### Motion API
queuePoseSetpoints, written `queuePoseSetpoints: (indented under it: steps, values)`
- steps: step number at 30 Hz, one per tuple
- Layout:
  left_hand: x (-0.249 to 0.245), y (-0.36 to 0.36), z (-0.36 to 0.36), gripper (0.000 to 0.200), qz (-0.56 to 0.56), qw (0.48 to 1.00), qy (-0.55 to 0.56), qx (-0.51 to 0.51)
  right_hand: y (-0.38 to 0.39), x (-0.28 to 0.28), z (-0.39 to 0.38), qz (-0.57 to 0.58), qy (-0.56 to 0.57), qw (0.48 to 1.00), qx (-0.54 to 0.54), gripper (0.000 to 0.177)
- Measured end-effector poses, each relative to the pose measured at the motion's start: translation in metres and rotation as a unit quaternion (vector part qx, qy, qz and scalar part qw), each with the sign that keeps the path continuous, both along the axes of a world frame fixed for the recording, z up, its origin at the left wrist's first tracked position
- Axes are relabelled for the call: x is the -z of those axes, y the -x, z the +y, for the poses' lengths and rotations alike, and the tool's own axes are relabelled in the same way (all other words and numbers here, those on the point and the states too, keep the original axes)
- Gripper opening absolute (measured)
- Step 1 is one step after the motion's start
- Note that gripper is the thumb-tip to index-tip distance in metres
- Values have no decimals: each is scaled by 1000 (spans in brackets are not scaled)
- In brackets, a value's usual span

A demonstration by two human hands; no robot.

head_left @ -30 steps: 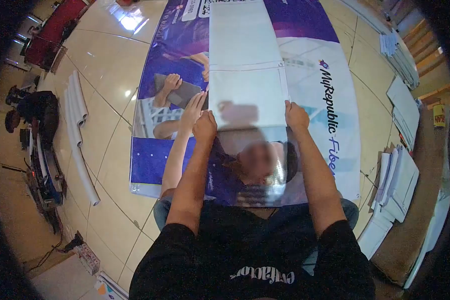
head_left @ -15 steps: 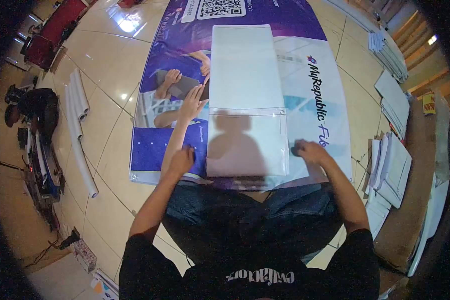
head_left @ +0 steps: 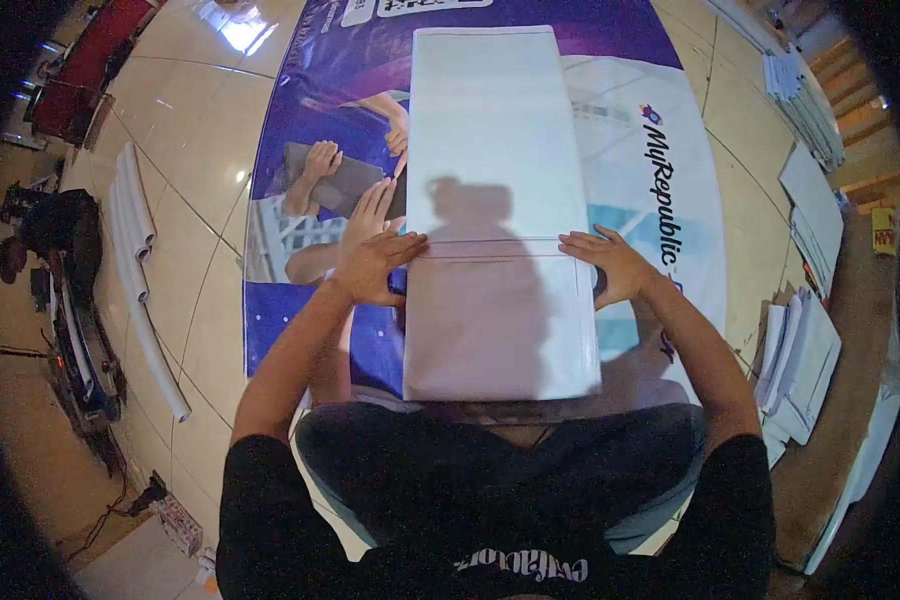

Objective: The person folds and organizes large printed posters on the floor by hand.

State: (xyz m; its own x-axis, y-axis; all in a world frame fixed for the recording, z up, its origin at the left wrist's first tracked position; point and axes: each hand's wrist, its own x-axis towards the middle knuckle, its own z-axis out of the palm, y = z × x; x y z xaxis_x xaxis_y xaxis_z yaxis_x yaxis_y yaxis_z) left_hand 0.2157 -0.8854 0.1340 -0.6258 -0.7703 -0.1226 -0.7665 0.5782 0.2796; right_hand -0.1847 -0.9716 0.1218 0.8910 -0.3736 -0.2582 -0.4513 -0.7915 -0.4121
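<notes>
A white folded banner sheet (head_left: pixel 500 120), long and narrow, lies in front of me with a crosswise seam where a lower panel (head_left: pixel 470 330) meets the upper part. My left hand (head_left: pixel 378 268) rests at its left edge near the seam, fingers stretched onto the white material and thumb apart. At the right edge, my right hand (head_left: pixel 615 268) mirrors it, fingertips on the sheet beside the seam and thumb spread lower down. Beneath lies a large printed banner (head_left: pixel 660 110) in purple, blue and white. Shadows of my head and body fall across the white sheet.
Rolled white sheets (head_left: pixel 145 290) lie on the tiled floor (head_left: pixel 205 140) to the left, near a dark bag-like heap (head_left: pixel 65 240). Stacks of folded white sheets (head_left: pixel 800 350) and a brown cardboard piece (head_left: pixel 840 400) line the right side.
Both hands have moved up and inward from beside the white sheet onto its edges at the seam. Their curled fingers have spread. The view has shifted, so the sheet appears larger and its near edge lower.
</notes>
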Motion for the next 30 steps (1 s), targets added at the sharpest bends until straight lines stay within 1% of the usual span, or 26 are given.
queuePoseSetpoints:
  steps: [1, 2, 3, 4, 5, 6, 7, 8, 9, 10, 11, 12, 14, 15, 17, 19, 21, 22, 23, 24, 25, 26, 27, 28, 29, 30]
  values:
    - [6, -1, -4, 85, 13, 1000, 1, -11, -1, 9, -7, -1, 1, 1000, -2, 100]
    - [19, -6, -8, 78, 30, 999, -10, -38, 2, 26, -16, -70, -190, 971, 126, 84]
    - [38, -12, -15, 71, 64, 994, -28, -81, 8, 44, -25, -135, -369, 886, 248, 69]
    - [69, -24, -26, 64, 166, 961, -108, -195, 17, 63, -39, -91, -284, 923, 243, 50]
    - [88, -32, -33, 58, 277, 888, -184, -317, 10, 67, -36, -95, -279, 924, 243, 50]
    - [106, -37, -40, 53, 374, 799, -213, -420, -2, 65, -35, -304, -414, 745, 425, 47]
    - [117, -39, -47, 48, 408, 761, -185, -469, -10, 64, -37, -479, -501, 472, 545, 47]
    - [102, -30, -44, 48, 335, 825, -82, -448, -7, 86, -39, -499, -455, 505, 537, 52]
    - [86, -17, -38, 48, 256, 869, 25, -422, -10, 88, -37, -451, -386, 592, 545, 47]
    - [71, -2, -32, 48, 170, 895, 131, -391, -13, 90, -34, -396, -310, 666, 550, 42]
    - [56, 14, -26, 49, 151, 890, 174, -393, -23, 66, -17, -311, -169, 746, 564, 37]
    - [40, 30, -20, 49, 132, 882, 216, -397, -21, 71, -15, -324, -161, 745, 560, 37]
    - [50, 43, -9, 49, 196, 842, 104, -492, -18, 103, -16, -332, -92, 739, 579, 30]
    - [79, 39, -11, 49, 208, 814, 14, -543, -20, 91, -6, -338, -89, 739, 576, 30]
    - [96, 35, -4, 43, 240, 810, 15, -535, -27, 59, 13, -336, -21, 767, 546, 34]
    - [102, 30, -7, 39, 266, 809, 9, -525, -30, 61, 16, -353, -33, 760, 545, 30]
    - [109, 30, -12, 35, 362, 751, -81, -546, -31, 65, 17, -332, 20, 768, 547, 30]
    - [92, 36, -10, 35, 361, 750, -82, -547, -31, 64, 16, -331, 19, 769, 547, 30]
    - [58, 46, -7, 32, 309, 767, -52, -560, -32, 57, 13, -340, 32, 766, 544, 31]
    - [42, 54, -3, 29, 254, 780, -24, -571, -33, 54, 15, -347, 41, 764, 542, 31]
    - [49, 59, 1, 29, 250, 779, -28, -575, -33, 53, 20, -344, 35, 765, 543, 31]
    - [56, 64, 6, 26, 219, 798, 129, -547, -34, 53, 24, -357, 65, 762, 537, 31]
    - [65, 67, 9, 22, 181, 795, 284, -506, -35, 55, 26, -370, 95, 759, 527, 32]
    - [77, 67, 13, 24, 248, 783, 309, -480, -32, 76, 28, -355, 153, 770, 509, 30]
    - [88, 67, 22, 24, 244, 780, 307, -487, -28, 94, 26, -352, 146, 775, 504, 30]
    - [85, 70, 31, 23, 259, 777, 211, -534, -29, 81, 27, -314, 117, 790, 514, 30]
